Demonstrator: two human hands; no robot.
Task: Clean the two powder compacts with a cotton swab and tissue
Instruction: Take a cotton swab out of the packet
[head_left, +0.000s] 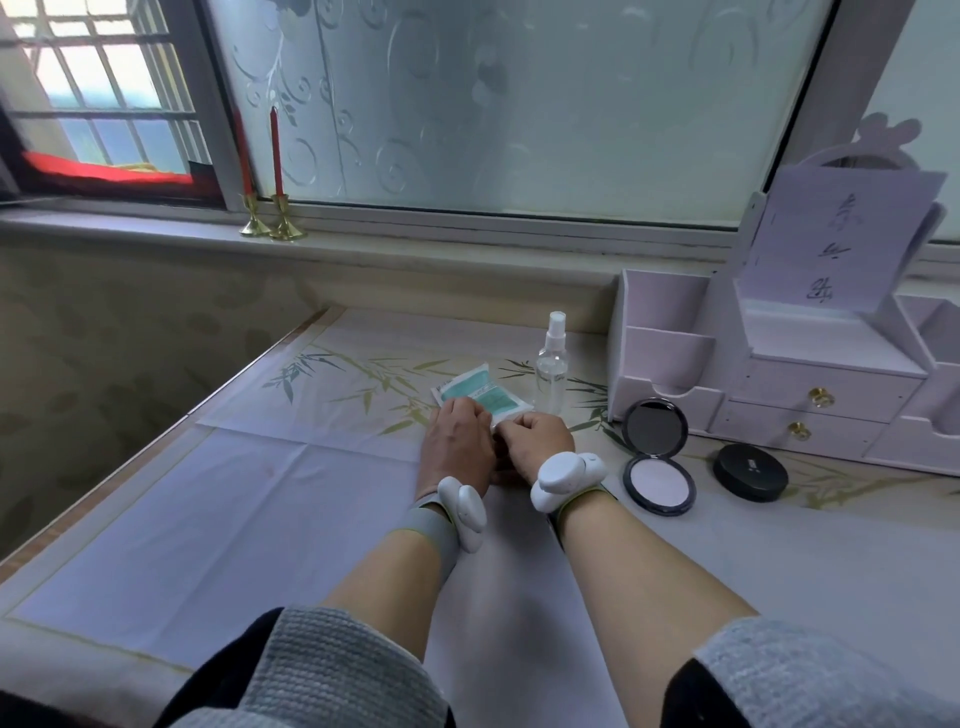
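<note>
Supply-fetching step, by the look. Left hand (457, 444) fingers curl over packet (480, 391); right hand (540, 436) fingers pinch its near edge. Open compact (658, 480) and closed compact (749, 472) on desk (208, 519), right of fingers. Next, probably: tug sheet free.

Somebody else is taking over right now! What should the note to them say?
Left hand lies on the teal packet, grip unclear. Right hand pinches the packet's near edge, fingers curled.
Open compact sits right of the hands, mirror up; closed black compact lies farther right. Spray bottle stands behind the packet.
Done: one compact opened.
Left: pull out a tissue (likely in the packet), clean both compacts. No cotton swab in view.
</note>
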